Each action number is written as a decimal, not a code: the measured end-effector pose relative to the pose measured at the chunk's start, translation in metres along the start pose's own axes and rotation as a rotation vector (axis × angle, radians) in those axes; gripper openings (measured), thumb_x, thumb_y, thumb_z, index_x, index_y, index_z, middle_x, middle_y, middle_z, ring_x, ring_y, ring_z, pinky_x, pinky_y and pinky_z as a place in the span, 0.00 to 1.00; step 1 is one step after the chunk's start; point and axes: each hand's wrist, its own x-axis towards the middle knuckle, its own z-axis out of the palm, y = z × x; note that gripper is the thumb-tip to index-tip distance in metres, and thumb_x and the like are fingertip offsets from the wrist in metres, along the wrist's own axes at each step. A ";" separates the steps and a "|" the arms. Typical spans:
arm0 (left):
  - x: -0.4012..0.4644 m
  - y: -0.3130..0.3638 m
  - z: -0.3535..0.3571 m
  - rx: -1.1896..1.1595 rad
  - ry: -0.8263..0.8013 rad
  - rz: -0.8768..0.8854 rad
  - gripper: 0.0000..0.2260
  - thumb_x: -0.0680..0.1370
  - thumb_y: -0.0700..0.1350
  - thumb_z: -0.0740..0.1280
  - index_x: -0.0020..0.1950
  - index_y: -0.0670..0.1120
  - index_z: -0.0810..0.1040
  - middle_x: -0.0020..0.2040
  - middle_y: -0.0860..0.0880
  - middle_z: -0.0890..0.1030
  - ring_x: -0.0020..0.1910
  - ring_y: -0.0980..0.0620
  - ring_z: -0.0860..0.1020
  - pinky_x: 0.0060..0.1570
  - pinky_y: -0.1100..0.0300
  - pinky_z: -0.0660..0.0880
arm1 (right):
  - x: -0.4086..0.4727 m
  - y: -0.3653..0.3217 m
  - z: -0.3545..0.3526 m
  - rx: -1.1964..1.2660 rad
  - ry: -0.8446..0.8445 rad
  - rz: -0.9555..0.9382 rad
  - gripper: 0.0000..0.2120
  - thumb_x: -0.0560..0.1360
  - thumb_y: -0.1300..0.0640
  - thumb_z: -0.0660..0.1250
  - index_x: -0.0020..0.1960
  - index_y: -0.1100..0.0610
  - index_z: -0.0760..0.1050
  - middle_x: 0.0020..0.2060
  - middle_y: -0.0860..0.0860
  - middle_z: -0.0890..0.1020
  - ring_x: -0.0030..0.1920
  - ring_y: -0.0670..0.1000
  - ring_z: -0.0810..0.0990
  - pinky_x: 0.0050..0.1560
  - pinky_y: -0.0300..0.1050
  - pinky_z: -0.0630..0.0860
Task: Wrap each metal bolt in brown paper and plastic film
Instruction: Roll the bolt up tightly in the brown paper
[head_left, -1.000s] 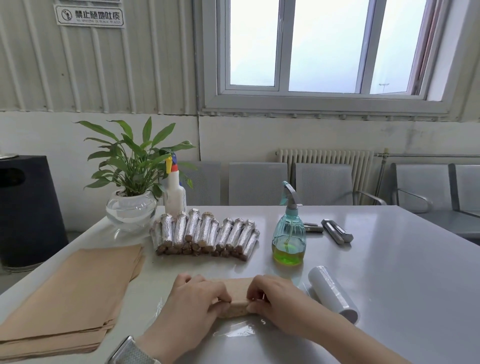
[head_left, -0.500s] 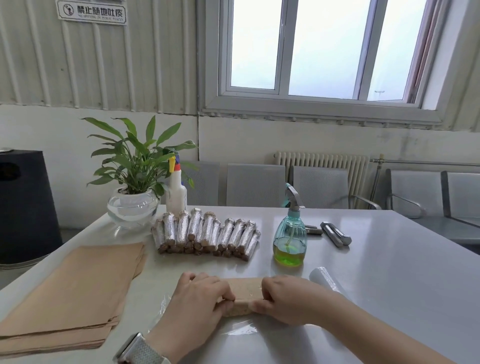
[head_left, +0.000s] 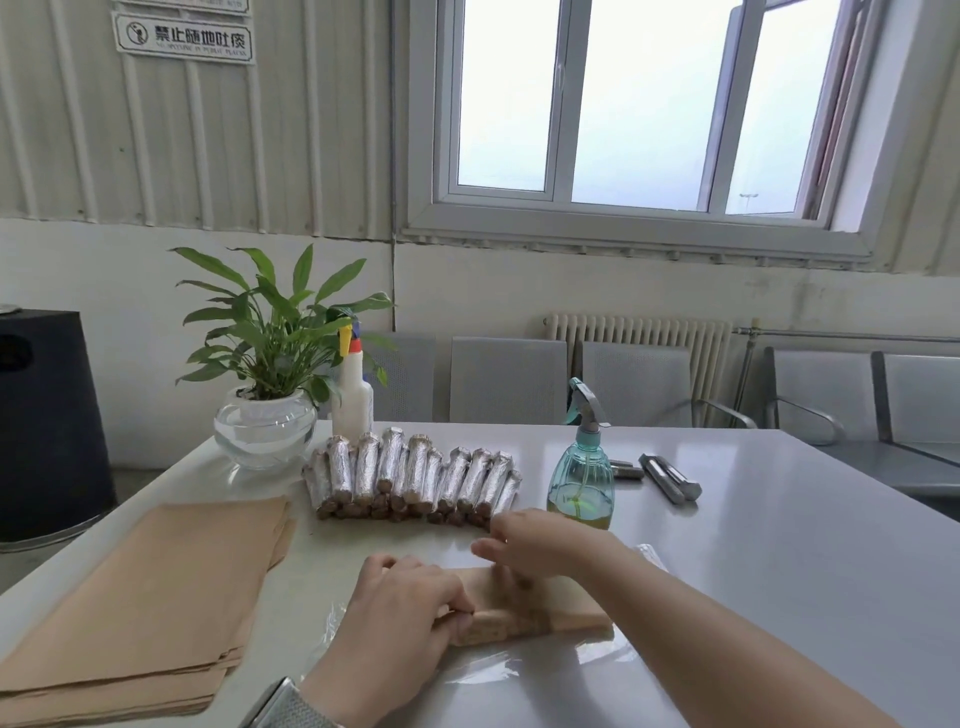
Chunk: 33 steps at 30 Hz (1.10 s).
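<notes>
Item: paper-wrapped bolt (head_left: 519, 608), a tan, creased roll lying on plastic film (head_left: 478, 670) on the counter (head_left: 753, 545), in front of the green spray bottle (head_left: 580, 480).

Left hand (head_left: 400, 608): grip pinches the roll's end. Right hand (head_left: 540, 545): released, fingertips resting on the roll.

Handling advice: keep the film taut and roll evenly.

Finished bundles (head_left: 410, 475): left of the bottle.

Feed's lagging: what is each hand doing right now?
Left hand: grips the brown paper-wrapped bolt.
Right hand: lifted over it, fingers relaxed, holding nothing.
</notes>
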 end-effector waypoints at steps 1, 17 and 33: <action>0.000 0.000 0.000 0.006 0.000 0.000 0.08 0.77 0.58 0.63 0.52 0.59 0.78 0.50 0.64 0.79 0.55 0.66 0.69 0.58 0.64 0.52 | 0.002 0.000 0.000 0.024 -0.016 0.014 0.27 0.81 0.37 0.52 0.59 0.59 0.72 0.58 0.58 0.77 0.56 0.58 0.75 0.50 0.50 0.70; -0.002 0.004 -0.002 0.013 0.014 0.038 0.07 0.77 0.58 0.66 0.49 0.58 0.81 0.73 0.66 0.55 0.76 0.61 0.46 0.71 0.59 0.39 | 0.003 0.008 -0.010 0.159 -0.107 0.014 0.27 0.69 0.25 0.58 0.47 0.48 0.76 0.42 0.45 0.78 0.44 0.48 0.76 0.44 0.46 0.70; 0.002 0.009 -0.013 0.156 0.057 0.217 0.14 0.55 0.55 0.82 0.31 0.59 0.78 0.47 0.62 0.81 0.47 0.60 0.81 0.57 0.56 0.63 | -0.056 -0.007 -0.014 -0.194 0.061 -0.219 0.12 0.71 0.55 0.66 0.34 0.53 0.64 0.31 0.48 0.67 0.37 0.56 0.70 0.31 0.44 0.64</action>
